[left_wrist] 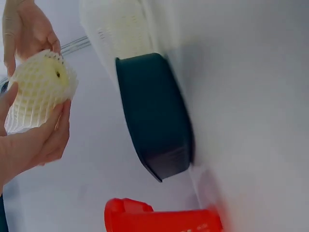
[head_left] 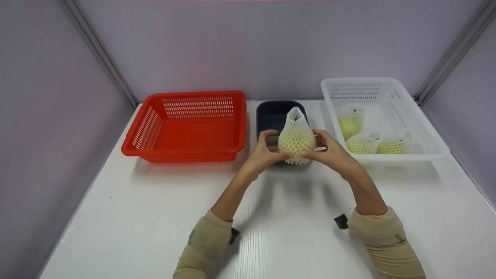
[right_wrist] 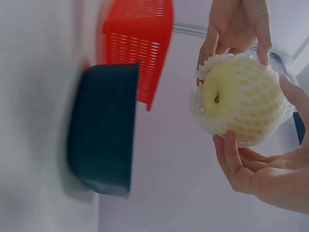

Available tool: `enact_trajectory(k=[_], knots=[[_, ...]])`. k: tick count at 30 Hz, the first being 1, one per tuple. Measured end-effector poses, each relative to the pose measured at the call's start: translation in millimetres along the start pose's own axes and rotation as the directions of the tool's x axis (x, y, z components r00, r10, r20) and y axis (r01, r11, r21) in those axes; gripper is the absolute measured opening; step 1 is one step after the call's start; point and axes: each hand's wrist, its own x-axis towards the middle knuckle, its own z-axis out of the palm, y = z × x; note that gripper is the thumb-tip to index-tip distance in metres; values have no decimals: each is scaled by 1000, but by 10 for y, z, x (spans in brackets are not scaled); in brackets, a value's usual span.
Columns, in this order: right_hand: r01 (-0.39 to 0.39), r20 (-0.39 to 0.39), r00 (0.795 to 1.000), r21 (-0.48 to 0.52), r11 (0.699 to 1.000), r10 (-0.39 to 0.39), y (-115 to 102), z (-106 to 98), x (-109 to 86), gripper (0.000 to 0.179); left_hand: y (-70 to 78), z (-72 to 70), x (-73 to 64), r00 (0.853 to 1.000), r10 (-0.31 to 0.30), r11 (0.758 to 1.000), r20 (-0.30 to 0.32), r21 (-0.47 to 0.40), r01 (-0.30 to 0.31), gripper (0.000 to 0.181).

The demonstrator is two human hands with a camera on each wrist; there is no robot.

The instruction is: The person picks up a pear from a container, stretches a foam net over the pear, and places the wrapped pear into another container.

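Observation:
A pale yellow pear (head_left: 297, 139) in a white foam net is held up between both hands, close over the near end of a dark blue-green bin (head_left: 267, 116). My left hand (head_left: 265, 153) grips its left side, thumb in front and fingers behind. The right hand (head_left: 327, 153) grips the opposite side the same way. The net gathers to a neck at the top, where a dark stem shows. Seen from below in the right wrist view, the pear (right_wrist: 241, 99) shows a small dark dimple outside the net. Both wrist views show the bin (left_wrist: 152, 106) standing apart from the fruit.
To the left stands a red slotted basket (head_left: 186, 153) with a bare floor. A white basket (head_left: 410, 157) on the right holds several netted pears (head_left: 360, 145) near its left and front sides. All stand on a white table (head_left: 155, 217) before pale partition walls (head_left: 232, 46).

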Motion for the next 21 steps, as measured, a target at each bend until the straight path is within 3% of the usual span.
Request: enact_trajectory(k=[5,8,13,15,21], knots=[[71,-61,996,90,993,-66,-126,-22,-44,66,81,63,-21,990,26,987,-140,-154,-48,55],[112,-100,990,137,984,-99,-154,-28,-64,62,117,123,-14,982,39,970,-185,-229,-81,46],[135,-194,976,168,976,-101,-183,-8,-73,60,149,211,-11,980,106,941,-168,-302,-154,42],[144,-217,971,183,973,-103,-186,6,-80,58,144,219,-23,980,126,940,-155,-298,-168,42],[138,-198,976,225,965,-94,-167,40,-82,63,122,187,-49,974,160,939,-163,-280,-202,44]])
